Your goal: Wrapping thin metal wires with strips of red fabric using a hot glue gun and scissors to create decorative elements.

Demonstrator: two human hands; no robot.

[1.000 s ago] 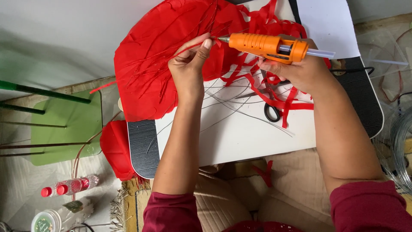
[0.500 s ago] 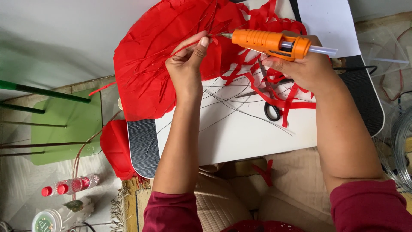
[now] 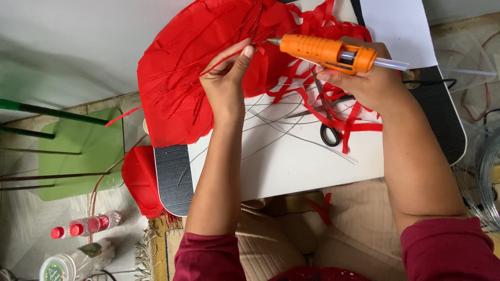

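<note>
My right hand point(image 3: 367, 80) grips an orange glue gun point(image 3: 325, 52) with a clear glue stick at its back; its metal nozzle points left at the red paper. My left hand point(image 3: 226, 80) pinches a thin red strip and wire on a large crinkled red paper sheet point(image 3: 182, 78), fingertips just left of the nozzle. Both lie over a white board point(image 3: 291, 156) on my lap. Red paper strips point(image 3: 333, 109) and thin wires point(image 3: 271, 125) are scattered on the board.
Black-handled scissors point(image 3: 328, 132) lie under the strips. A white paper sheet point(image 3: 398, 31) sits at the top right. Left of the board are a green stool point(image 3: 78, 151), red cloth point(image 3: 140, 179), small red-capped bottles point(image 3: 83, 227) and a round jar point(image 3: 54, 268). Coiled wire point(image 3: 487, 171) lies at the right.
The glue gun's nozzle has moved slightly left and up, closer to my left fingertips. My left hand stays pinched on the red paper.
</note>
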